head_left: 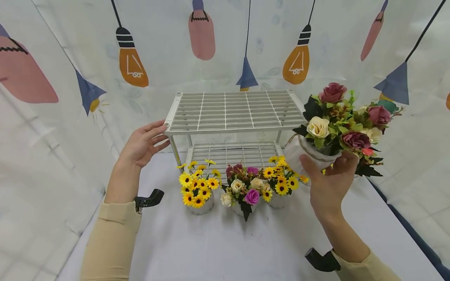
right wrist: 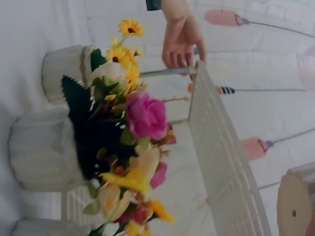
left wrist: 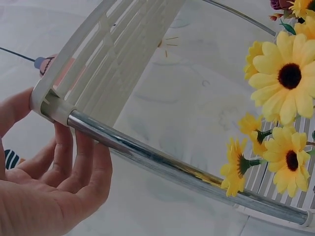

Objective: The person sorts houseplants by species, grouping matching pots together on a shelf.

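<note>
My left hand (head_left: 145,142) grips the front left top corner of a two-tier white wire shelf (head_left: 230,128). In the left wrist view, the fingers (left wrist: 83,160) bend around the chrome post (left wrist: 147,147) just below the corner. Held up at the shelf's right end, a white flowerpot (head_left: 299,154) is gripped by my right hand (head_left: 332,181), thumb on the near side. The pot leans and carries dusky-pink and cream artificial roses (head_left: 318,127). Its round base (right wrist: 295,204) shows in the right wrist view, where my right hand is out of sight.
Three potted artificial plants stand on the white table (head_left: 218,249) before the lower tier (head_left: 242,150): yellow sunflowers (head_left: 198,185) left, mixed roses (head_left: 252,196) in the middle, more sunflowers (head_left: 283,185) right. A printed curtain (head_left: 168,47) hangs behind.
</note>
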`<state>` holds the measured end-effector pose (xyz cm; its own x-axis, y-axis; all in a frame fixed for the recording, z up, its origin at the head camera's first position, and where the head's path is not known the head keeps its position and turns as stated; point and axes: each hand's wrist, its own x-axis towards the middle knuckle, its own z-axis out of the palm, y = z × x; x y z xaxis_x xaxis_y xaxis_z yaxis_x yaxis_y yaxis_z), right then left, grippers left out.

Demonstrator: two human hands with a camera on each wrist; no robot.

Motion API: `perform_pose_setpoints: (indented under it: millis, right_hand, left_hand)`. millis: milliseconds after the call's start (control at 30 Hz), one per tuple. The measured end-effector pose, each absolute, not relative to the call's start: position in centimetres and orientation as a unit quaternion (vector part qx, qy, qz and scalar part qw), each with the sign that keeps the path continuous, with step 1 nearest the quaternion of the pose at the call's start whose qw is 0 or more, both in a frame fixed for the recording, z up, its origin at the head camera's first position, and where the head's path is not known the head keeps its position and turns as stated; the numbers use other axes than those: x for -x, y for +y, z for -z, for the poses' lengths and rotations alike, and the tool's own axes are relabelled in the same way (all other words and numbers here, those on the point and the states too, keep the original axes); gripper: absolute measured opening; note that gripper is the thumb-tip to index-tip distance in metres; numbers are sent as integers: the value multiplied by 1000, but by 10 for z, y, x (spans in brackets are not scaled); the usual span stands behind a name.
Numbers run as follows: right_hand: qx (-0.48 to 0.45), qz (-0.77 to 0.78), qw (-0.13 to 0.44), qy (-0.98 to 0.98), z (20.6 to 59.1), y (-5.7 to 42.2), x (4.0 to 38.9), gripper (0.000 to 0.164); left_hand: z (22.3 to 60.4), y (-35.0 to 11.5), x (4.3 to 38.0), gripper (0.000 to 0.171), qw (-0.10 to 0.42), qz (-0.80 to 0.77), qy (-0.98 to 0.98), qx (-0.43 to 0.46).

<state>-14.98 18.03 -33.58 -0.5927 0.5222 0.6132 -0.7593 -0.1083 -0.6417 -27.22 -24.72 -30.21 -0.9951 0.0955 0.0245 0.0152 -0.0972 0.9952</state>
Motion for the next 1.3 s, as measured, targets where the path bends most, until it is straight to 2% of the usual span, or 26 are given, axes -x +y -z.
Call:
perform_pose_setpoints:
  millis: [433,733,1300]
  right_hand:
    - [-83,-751,317,-574,290,140,176,67]
    - [-112,-759,256,-589,261,97,206,75]
    - [-84,-766,209,-602,247,16,250,82]
  left_hand:
    - [300,-240,269,68,34,-749,660,-37]
    - [299,-245,265,67,32,-753,656,-37]
    - [300,-241,265,68,10,-754,656,-27]
